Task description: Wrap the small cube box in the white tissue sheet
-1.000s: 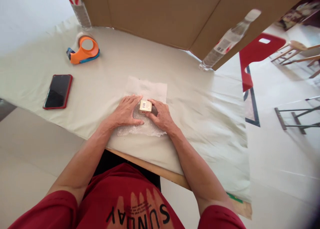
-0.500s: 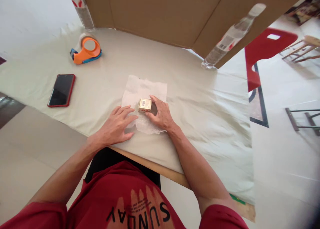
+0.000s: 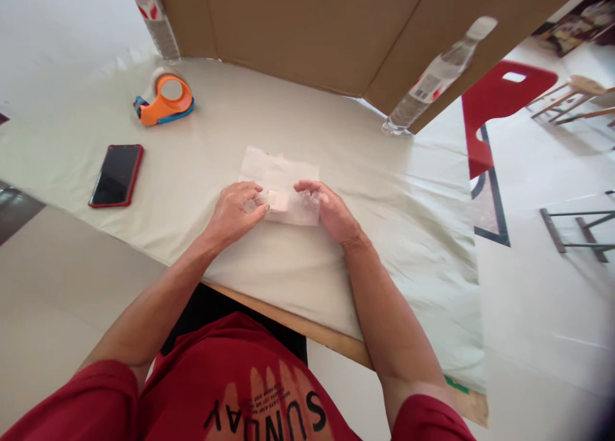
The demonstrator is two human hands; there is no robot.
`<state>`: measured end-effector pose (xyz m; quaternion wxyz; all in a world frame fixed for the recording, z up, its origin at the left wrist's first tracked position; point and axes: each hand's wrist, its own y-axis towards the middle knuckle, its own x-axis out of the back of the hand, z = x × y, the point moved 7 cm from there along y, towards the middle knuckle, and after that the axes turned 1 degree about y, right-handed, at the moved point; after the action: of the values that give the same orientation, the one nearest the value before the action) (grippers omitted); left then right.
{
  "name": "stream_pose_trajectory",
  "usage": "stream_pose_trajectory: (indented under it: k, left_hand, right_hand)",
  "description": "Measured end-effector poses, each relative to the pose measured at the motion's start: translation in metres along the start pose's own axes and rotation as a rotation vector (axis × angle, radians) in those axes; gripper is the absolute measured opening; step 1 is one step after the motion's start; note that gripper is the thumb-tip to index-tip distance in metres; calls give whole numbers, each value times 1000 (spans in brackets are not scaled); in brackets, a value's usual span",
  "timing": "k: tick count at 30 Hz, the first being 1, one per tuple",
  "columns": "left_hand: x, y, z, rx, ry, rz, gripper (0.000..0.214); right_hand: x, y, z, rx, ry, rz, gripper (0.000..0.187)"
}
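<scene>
Both hands meet over a folded sheet of bubble wrap (image 3: 283, 172) in the head view, the only one to go through. The left hand (image 3: 233, 213) pinches the wrap's left end between thumb and fingers (image 3: 254, 200), closed narrow on the film. The right hand (image 3: 334, 213) curls its fingers (image 3: 307, 188) over the right end of the fold and grips the film too. A small box (image 3: 278, 200) shows pale through the wrap, lying on the cloth (image 3: 384, 204) between the two sets of fingertips. It is touching or just beside the left ones and a little apart from the right. The near half of the sheet seems drawn up over the box, and the grip at each end looks meant to hold that fold taut against the box top so it does not spring open. A phone (image 3: 115, 175) and a tape dispenser (image 3: 166, 101) lie well apart to the left. At the back, a bottle (image 3: 432, 82) leans on a cardboard wall (image 3: 312, 31).
</scene>
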<state>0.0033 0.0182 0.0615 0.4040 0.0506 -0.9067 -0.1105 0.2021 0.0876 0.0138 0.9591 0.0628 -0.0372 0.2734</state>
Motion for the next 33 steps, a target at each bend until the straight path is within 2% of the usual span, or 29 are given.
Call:
stream_pose_trajectory:
  k: [3,6,9,12,18,24,26,29,31,33]
  left_hand:
    - [-4,11,6,99,-110,24,17]
    - [-9,16,13,182,-210,40,19]
    - [-14,18,17,218,-307,25,19]
    - [-19,20,19,240,-354,11,20]
    - [-22,20,23,274,-361,-6,23]
    - [-23,16,23,257,-419,31,23]
    - [-24,15,24,266,-438,44,24]
    - [-24,16,24,270,-448,49,23]
    - [-24,17,23,264,-436,47,23]
    - [-24,18,23,257,-421,40,23]
  right_hand:
    - [1,-1,-2,-97,52,-13,74]
    - [-3,-1,-6,-155,49,-138,61]
    - [-7,0,-9,-135,71,-252,39]
    - [-7,0,-9,-102,51,-313,28]
    - [1,-4,-5,-58,-102,-405,22]
    - [4,-5,-6,-31,-285,-393,26]
    - [6,-9,8,58,-442,-452,24]
    - [-3,-20,45,308,-750,-544,18]
    - [-21,-24,64,447,-902,-486,17]
    - [-43,-25,69,524,-988,-341,19]
